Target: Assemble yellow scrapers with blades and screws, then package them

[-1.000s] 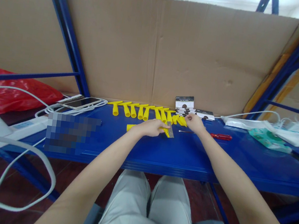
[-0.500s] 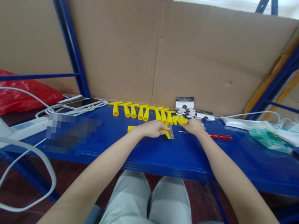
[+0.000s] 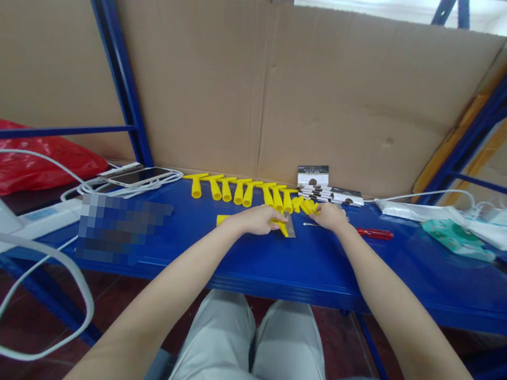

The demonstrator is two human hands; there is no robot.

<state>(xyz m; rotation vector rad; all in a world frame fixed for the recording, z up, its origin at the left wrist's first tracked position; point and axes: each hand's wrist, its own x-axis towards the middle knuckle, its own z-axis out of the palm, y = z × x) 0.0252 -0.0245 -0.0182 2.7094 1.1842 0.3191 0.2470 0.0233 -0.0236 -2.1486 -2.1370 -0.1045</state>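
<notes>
My left hand (image 3: 262, 220) is wrapped round a yellow plastic scraper (image 3: 222, 219); its tubular handle sticks out to the left and its head to the right. A flat metal blade (image 3: 291, 227) shows at that head. My right hand (image 3: 331, 216) is closed, its fingertips at a cluster of small yellow plastic parts (image 3: 304, 205); the fingers partly hide what they grip. Behind my hands, several T-shaped yellow scraper handles (image 3: 239, 193) lie in a row. A screwdriver with a red handle (image 3: 375, 233) lies under my right wrist.
Small printed packets (image 3: 328, 193) are stacked against the cardboard wall (image 3: 266, 92). On the left of the blue table (image 3: 290, 269) are a red bag (image 3: 24, 157), a power strip (image 3: 53, 218) and white cables. A green packet (image 3: 457, 237) and white packages lie on the right.
Both hands stay in nearly the same places. The whole view has shifted very slightly.
</notes>
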